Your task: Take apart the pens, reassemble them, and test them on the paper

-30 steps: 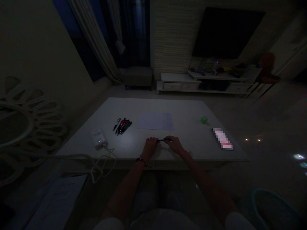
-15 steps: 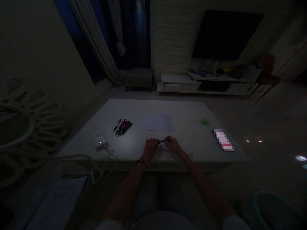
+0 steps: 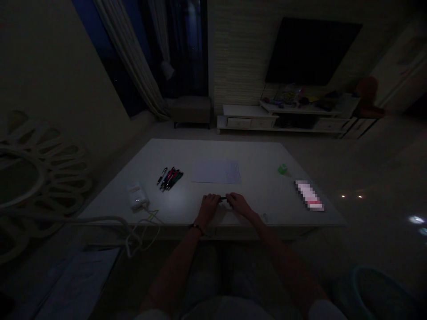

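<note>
A thin dark pen (image 3: 223, 198) is held level between my two hands, just above the near part of the white table. My left hand (image 3: 210, 205) is closed on its left end, the fingers curled over it. At the other end my right hand (image 3: 237, 202) pinches it. Only a short middle stretch of the pen shows; both ends are hidden by fingers. Beyond my hands a sheet of paper (image 3: 213, 172) lies flat, with faint print along its right side. To the left rests a loose pile of pens (image 3: 171, 178), in dark, red and green tones.
A white box with cables (image 3: 136, 195) sits at the table's left. On the right are a small green object (image 3: 283, 169) and a phone (image 3: 309, 195) with a blurred screen. A small clear item (image 3: 265, 217) lies near the front edge of the table (image 3: 293, 218). The room is dim.
My right hand has shifted slightly left, closer to my left hand, so less of the pen shows between them. The rest of the scene has moved only slightly with the camera.
</note>
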A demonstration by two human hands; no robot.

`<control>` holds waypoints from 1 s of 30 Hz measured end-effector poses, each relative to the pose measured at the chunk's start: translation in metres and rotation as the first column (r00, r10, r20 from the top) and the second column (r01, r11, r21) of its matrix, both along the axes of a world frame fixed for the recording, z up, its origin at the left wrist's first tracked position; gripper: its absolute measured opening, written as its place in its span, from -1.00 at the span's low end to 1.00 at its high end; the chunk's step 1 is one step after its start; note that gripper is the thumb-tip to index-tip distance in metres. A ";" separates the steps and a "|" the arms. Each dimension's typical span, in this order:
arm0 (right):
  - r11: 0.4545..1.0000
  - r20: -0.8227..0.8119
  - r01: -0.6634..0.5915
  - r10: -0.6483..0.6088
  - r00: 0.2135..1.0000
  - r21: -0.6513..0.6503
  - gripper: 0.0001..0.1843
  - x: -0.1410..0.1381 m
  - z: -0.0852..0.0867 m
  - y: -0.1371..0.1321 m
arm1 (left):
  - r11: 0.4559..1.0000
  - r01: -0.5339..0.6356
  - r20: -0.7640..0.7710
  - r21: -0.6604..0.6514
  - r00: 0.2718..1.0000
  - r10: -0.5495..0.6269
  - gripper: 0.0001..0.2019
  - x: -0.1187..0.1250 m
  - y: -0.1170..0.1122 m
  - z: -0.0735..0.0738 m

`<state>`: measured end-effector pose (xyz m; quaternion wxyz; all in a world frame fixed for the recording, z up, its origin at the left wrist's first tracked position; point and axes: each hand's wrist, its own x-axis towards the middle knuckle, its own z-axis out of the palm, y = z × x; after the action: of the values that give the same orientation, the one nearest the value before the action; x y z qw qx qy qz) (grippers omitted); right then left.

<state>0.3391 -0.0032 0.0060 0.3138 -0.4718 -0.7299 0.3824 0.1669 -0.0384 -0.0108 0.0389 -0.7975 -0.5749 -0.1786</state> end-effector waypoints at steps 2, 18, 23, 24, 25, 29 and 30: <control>1.000 -0.028 -0.008 0.008 1.000 -0.004 -0.53 -0.001 0.000 0.000 | 1.000 0.009 -0.004 -0.004 1.000 -0.009 -0.85 0.000 0.000 0.000; 0.999 -0.040 -0.024 0.022 0.999 -0.046 -0.49 -0.001 0.000 -0.002 | 1.000 0.030 0.002 -0.003 1.000 -0.030 -0.85 0.000 0.000 0.000; 0.997 -0.045 -0.002 -0.001 0.999 -0.079 -0.50 0.000 -0.005 0.000 | 0.999 0.041 0.020 0.013 0.999 -0.041 -0.85 -0.001 0.001 -0.002; 0.998 -0.054 -0.004 0.000 0.999 -0.068 -0.53 0.000 -0.005 0.000 | 0.999 0.044 0.020 0.018 0.999 -0.044 -0.85 -0.001 0.001 -0.003; 0.998 -0.057 -0.007 0.003 0.998 -0.062 -0.54 0.000 -0.005 0.000 | 0.999 0.047 0.017 0.025 0.999 -0.047 -0.85 -0.001 0.001 -0.003; 0.998 -0.038 -0.018 0.016 0.999 -0.068 -0.46 0.000 -0.004 -0.001 | 0.998 0.050 0.010 0.036 0.999 -0.050 -0.84 -0.001 0.001 -0.003; 0.998 -0.044 -0.015 0.012 0.999 -0.062 -0.47 0.000 -0.005 -0.001 | 0.998 0.050 0.011 0.034 0.999 -0.051 -0.84 -0.001 0.001 -0.003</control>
<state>0.3394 -0.0040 0.0013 0.3122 -0.4679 -0.7139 0.4171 0.1661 -0.0375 -0.0139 0.0444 -0.8100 -0.5516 -0.1942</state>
